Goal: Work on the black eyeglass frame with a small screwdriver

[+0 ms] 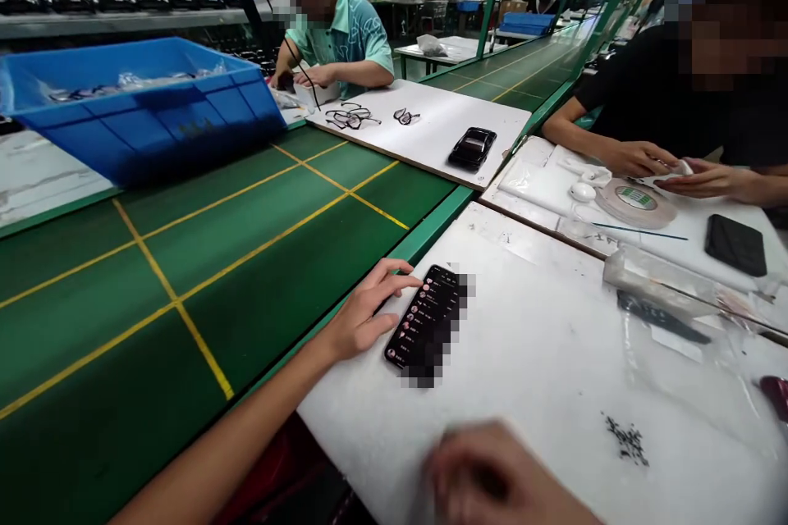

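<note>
One phone (424, 321) lies face up on the table (529, 320), just right of our left hand (362, 313), its long axis slanting away rightward. That nearer hand's fingers spread apart beside the phone's edge; whether our blurred right hand (508, 459) grips anything, we cannot tell.

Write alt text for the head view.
A person's left hand is at the left edge of a lit smartphone on a white worktable; the right hand is blurred in the foreground. A green conveyor belt with yellow lines runs alongside; two co-workers are nearby.
</note>
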Available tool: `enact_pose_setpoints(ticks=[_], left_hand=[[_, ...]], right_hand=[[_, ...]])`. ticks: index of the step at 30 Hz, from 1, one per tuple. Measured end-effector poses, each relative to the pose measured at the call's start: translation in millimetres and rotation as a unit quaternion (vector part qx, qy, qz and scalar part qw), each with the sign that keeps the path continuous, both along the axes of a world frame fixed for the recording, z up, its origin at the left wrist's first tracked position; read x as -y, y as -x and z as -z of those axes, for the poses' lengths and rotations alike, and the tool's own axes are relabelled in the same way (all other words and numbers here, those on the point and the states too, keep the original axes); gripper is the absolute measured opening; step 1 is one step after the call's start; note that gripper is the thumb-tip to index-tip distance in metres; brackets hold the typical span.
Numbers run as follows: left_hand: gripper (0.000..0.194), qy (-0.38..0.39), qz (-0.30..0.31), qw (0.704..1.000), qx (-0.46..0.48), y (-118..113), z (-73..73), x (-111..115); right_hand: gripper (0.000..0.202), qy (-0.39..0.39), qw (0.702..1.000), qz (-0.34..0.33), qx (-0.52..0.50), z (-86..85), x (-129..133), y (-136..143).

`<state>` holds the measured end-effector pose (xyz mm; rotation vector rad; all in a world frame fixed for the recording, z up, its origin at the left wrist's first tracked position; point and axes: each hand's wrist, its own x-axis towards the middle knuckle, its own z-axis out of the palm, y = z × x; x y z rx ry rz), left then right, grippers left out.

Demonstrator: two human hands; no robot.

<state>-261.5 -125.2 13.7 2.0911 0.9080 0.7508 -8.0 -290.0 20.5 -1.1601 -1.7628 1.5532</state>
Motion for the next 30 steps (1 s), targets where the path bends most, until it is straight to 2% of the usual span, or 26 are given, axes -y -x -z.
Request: enact_pose_setpoints(ticks=[1, 3, 5, 7, 9, 11, 13, 15, 17, 24, 30], left_hand=[[0.051, 0.005, -0.012, 1.000, 0.012, -0.2, -0.1, 0.3], [0.045, 0.010, -0.045, 0.998, 0.033, -0.9, 0.4, 1.1], [0.041, 0.016, -0.079, 0.995, 0.051, -1.2, 1.9, 1.7], [0.037, 0.025, -0.101, 0.992, 0.068, -1.1, 3.9, 2.2], [0.034, 0.032, -0.119, 0.989, 0.081, -0.5, 5.5, 2.9], [0.034, 0.026, -0.115, 0.989, 0.086, 0.0, 6.5, 4.2], [0.037, 0.010, -0.075, 0.994, 0.074, 0.2, 6.9, 5.7], [0.042, -0.007, -0.022, 0.999, 0.049, -0.1, 7.2, 7.0], [0.044, -0.020, 0.001, 0.999, 0.032, -0.5, 7.4, 7.5], [0.045, 0.009, -0.008, 1.000, -0.005, -2.5, 3.9, 3.0], [0.068, 0.044, 0.023, 0.997, -0.060, -6.5, -4.5, 8.0]], right_hand=[[0.028, -0.011, 0.997, 0.076, 0.024, 2.7, -15.9, -1.4], [0.026, -0.074, 0.970, 0.222, 0.067, 3.4, -44.7, -0.2], [0.023, -0.178, 0.934, 0.294, 0.096, 0.7, -64.5, 4.7], [0.026, -0.276, 0.911, 0.282, 0.117, 0.3, -74.6, 10.2], [0.034, -0.318, 0.899, 0.259, 0.152, 5.1, -78.0, 13.5], [0.045, -0.309, 0.902, 0.240, 0.184, 13.1, -78.5, 13.5], [0.053, -0.276, 0.911, 0.224, 0.210, 20.1, -78.3, 11.6], [0.055, -0.259, 0.915, 0.212, 0.225, 23.7, -78.2, 9.6], [0.052, -0.258, 0.917, 0.199, 0.231, 24.6, -78.1, 8.6], [0.039, -0.268, 0.916, 0.197, 0.226, 24.7, -77.9, 6.8], [0.048, -0.241, 0.924, 0.214, 0.206, 19.6, -78.1, 6.6]])
